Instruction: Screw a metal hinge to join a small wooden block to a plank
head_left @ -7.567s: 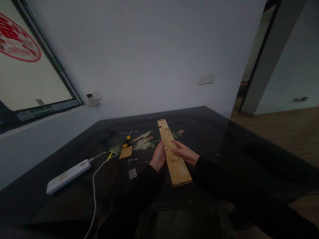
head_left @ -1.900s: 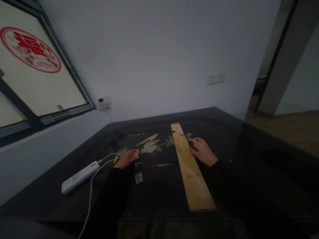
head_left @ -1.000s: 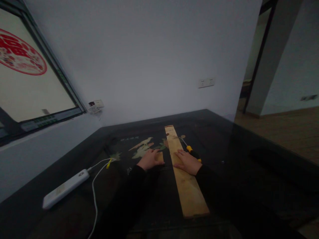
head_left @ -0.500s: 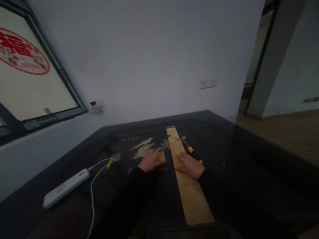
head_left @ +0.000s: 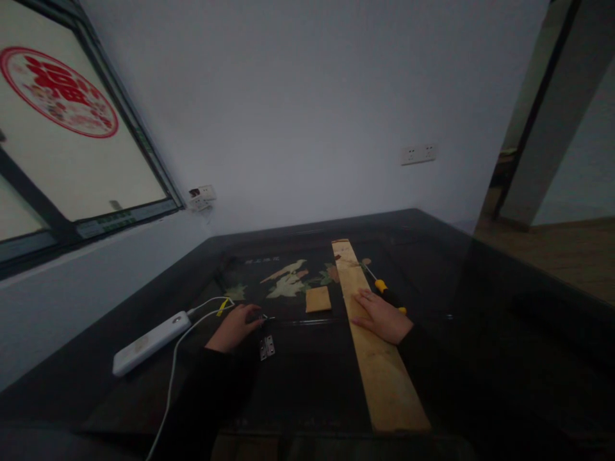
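Lying spread on the long board [head_left: 390, 384] on the table [head_left: 307, 378], the right hand [head_left: 384, 318] grips nothing, while the left hand [head_left: 235, 328] — half-curled, its hold unclear — is at the screws [head_left: 270, 318] near the hinge [head_left: 266, 347], where a clumsy pinch could scatter them.

The plank [head_left: 389, 384] is tan with darker blotches, the block [head_left: 318, 299] tan, the screwdriver [head_left: 380, 285] yellow and black, the hinge [head_left: 270, 346] silvery. The table [head_left: 307, 378] is black — patterned with a cream bird [head_left: 287, 269] and green leaves [head_left: 317, 280]. Cord [head_left: 173, 365] white — tag [head_left: 222, 308] yellow.
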`<action>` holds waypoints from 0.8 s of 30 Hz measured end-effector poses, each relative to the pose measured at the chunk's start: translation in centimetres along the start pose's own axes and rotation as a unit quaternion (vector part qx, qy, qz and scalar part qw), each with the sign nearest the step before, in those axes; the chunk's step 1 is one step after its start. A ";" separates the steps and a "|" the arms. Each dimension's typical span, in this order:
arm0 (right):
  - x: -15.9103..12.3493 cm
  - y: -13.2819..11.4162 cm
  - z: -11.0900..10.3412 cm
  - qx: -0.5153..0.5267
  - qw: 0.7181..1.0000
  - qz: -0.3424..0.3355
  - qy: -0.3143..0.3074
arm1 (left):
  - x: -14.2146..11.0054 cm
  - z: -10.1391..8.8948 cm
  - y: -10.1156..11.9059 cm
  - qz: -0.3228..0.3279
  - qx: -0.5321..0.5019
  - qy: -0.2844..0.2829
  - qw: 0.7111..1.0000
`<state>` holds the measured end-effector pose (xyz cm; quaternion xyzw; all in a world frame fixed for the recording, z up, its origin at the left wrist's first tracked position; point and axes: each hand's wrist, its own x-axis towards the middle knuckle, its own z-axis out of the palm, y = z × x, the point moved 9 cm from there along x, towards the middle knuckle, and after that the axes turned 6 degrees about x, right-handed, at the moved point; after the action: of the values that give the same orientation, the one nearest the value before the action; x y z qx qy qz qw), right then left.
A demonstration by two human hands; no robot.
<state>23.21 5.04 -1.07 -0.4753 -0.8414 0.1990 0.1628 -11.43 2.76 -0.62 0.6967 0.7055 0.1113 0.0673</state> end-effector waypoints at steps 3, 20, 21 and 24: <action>0.1 0.3 0.2 0.004 1.000 0.001 0.001 | -0.6 0.4 0.9 0.007 -0.015 -0.004 1.000; 0.1 0.3 0.2 0.000 1.000 -0.001 -0.002 | -0.2 1.7 6.5 0.075 0.016 0.005 0.997; 0.0 0.2 0.1 0.000 1.000 -0.001 0.001 | -0.3 1.9 7.3 0.091 0.012 -0.001 0.996; 0.0 0.2 0.0 0.006 1.000 -0.002 0.008 | -0.8 2.6 9.6 0.137 0.000 -0.019 0.990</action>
<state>23.33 5.17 -1.20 -0.4741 -0.8398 0.1998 0.1733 -1.46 2.17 -0.77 0.7889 0.6018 0.1062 0.0654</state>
